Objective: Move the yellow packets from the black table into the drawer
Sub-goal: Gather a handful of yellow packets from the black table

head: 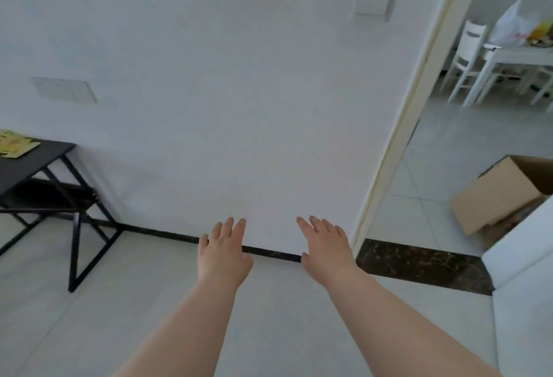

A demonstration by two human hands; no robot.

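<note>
My 2 grips are spread flat and empty: the left grip (223, 252) and right grip (326, 252) hover side by side before the plain white wall (239, 107). The flat yellow packets (15, 143) lie on the black metal-framed worktop (33, 158), far to my left at the picture's edge. No drawer shows. I judge the step is to turn left and reach in over the worktop's near edge, clear of its slanted legs. Open pale tiled floor (134, 302) lies between.
</note>
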